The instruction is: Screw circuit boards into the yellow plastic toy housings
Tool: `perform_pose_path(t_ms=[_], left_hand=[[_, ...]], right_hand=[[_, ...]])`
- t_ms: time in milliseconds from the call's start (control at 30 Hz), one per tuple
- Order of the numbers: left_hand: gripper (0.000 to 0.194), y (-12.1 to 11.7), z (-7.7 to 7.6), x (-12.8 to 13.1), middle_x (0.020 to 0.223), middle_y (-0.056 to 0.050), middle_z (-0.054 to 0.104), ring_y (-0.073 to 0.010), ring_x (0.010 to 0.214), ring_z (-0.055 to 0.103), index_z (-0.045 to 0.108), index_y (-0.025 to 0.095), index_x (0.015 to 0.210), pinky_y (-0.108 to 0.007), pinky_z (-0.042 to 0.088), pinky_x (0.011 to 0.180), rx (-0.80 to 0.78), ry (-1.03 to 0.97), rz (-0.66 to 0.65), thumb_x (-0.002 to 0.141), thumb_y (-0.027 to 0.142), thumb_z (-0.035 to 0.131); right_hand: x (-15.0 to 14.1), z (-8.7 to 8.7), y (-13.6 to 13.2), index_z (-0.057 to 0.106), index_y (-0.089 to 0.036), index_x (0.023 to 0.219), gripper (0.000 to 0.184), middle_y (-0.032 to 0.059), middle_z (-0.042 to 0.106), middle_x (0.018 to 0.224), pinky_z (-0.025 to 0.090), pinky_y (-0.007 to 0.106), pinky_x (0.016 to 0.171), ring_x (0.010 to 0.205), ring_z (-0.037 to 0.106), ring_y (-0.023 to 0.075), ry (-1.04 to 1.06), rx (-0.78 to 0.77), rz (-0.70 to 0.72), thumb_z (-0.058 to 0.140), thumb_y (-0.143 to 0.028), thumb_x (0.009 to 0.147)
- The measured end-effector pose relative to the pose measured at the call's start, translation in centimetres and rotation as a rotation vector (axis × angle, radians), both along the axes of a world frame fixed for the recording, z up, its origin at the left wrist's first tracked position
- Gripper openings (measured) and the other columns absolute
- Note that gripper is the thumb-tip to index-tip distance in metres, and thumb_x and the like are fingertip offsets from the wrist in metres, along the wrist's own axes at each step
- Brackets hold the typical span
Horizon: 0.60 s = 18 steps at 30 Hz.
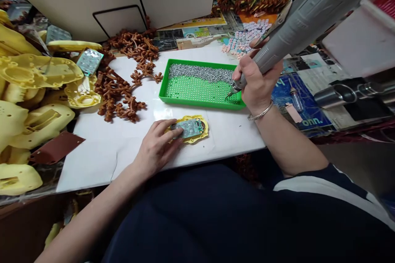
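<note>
My left hand (159, 141) grips the left end of a small yellow plastic shell (202, 134) on the white work surface, fingertips resting on the green circuit board (188, 128) inside it. Wrapped in my right hand (257, 80) is a grey electric screwdriver (296, 28), slanting down to the left. Its tip hangs over the right part of a green tray (200, 103) with a perforated bottom. Small silver screws (200, 72) lie heaped along the tray's far side. Whether a screw sits on the tip is too small to tell.
Brown branch-like plastic parts (120, 90) lie left of the tray. Yellow shells (40, 119) are piled at the far left, beside a brown flat piece (57, 148). Small pink pieces (247, 35) are scattered behind the tray. A metal cylinder (331, 95) lies at right.
</note>
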<state>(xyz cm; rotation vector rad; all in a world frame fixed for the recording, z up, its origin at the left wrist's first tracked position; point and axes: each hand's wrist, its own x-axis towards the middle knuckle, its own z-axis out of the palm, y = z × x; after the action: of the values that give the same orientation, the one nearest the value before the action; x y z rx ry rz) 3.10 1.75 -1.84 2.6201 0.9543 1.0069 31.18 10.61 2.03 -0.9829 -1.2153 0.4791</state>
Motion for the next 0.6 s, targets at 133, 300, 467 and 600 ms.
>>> perform_pose_path(t_ms=[133, 300, 467, 600], left_hand=[[0.014, 0.0, -0.1, 0.5, 0.121, -0.015, 0.068, -0.0250, 0.106, 0.064, 0.066, 0.018, 0.111, -0.041, 0.059, 0.087, 0.004, -0.010, 0.014, 0.099, 0.022, 0.059], [0.015, -0.1, -0.3, 1.0, 0.120, -0.013, 0.069, -0.0243, 0.104, 0.064, 0.067, 0.020, 0.110, -0.041, 0.058, 0.086, -0.009, -0.033, 0.041, 0.100, 0.025, 0.057], [0.019, -0.1, -0.5, 0.8, 0.119, -0.013, 0.069, -0.0244, 0.107, 0.065, 0.066, 0.019, 0.112, -0.042, 0.058, 0.090, -0.046, -0.033, 0.042, 0.101, 0.030, 0.056], [0.038, -0.3, -0.6, 0.0, 0.136, -0.018, 0.061, -0.0271, 0.121, 0.061, 0.060, 0.018, 0.129, -0.046, 0.056, 0.100, -0.129, -0.032, 0.026, 0.099, 0.042, 0.059]], right_hand=[[0.5, 0.3, -0.3, 0.056, -0.040, 0.101, 0.052, 0.0000, 0.061, 0.075, 0.049, 0.045, 0.067, 0.069, 0.060, 0.0252, -0.125, -0.100, -0.018, 0.061, -0.084, 0.075], [0.6, 0.6, -1.2, 0.058, -0.036, 0.112, 0.061, 0.0052, 0.068, 0.089, 0.054, 0.049, 0.078, 0.076, 0.063, 0.0273, -0.243, -0.199, -0.009, 0.051, -0.087, 0.079], [-0.3, 2.8, -0.8, 0.053, -0.037, 0.129, 0.071, 0.0050, 0.070, 0.105, 0.055, 0.045, 0.071, 0.080, 0.066, 0.0254, -0.209, -0.241, 0.099, 0.060, -0.085, 0.077], [-2.4, 5.9, -0.2, 0.055, -0.038, 0.130, 0.067, 0.0033, 0.071, 0.099, 0.057, 0.042, 0.075, 0.097, 0.069, 0.0278, -0.245, -0.358, 0.410, 0.077, -0.070, 0.075]])
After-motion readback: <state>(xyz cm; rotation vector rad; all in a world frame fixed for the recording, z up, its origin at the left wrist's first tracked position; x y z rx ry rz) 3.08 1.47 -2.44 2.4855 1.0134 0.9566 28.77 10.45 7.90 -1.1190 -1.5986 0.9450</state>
